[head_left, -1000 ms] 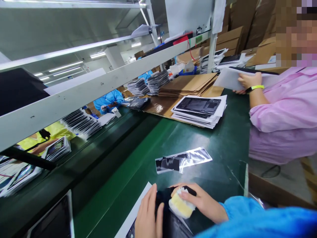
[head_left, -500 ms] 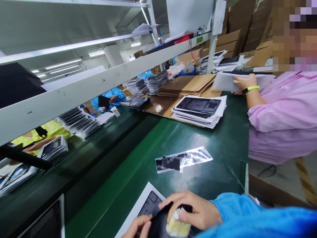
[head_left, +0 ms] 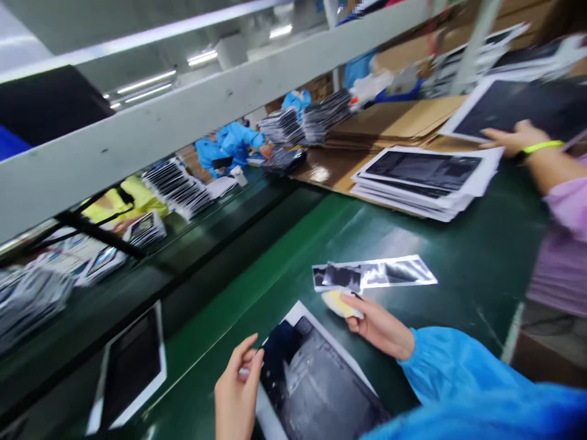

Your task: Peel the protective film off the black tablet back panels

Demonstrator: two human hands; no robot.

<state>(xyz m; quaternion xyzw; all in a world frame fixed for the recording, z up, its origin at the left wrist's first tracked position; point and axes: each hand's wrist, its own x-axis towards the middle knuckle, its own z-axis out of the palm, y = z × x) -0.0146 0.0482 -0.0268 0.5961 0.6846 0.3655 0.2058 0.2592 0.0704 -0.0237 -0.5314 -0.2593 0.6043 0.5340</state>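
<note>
Pad (head_left: 338,304), yellow and white, is pinched in my right hand (head_left: 380,327), near the shiny strips (head_left: 397,272). My left hand (head_left: 237,385) has its thumb and forefinger close together at the dark panel's (head_left: 325,382) edge; I cannot tell whether that grip holds it. The panel lies over 1 white sheet (head_left: 266,409) on the green tabletop (head_left: 468,263), between my 2 hands.

We see dark panel (head_left: 330,391) & L hand (head_left: 238,388) cut off at btm; R hand (head_left: 378,324) hides part of pad (head_left: 337,302). Co-worker's sleeve (head_left: 571,198) exits R edge; far-L stack (head_left: 34,299) is blurry.
</note>
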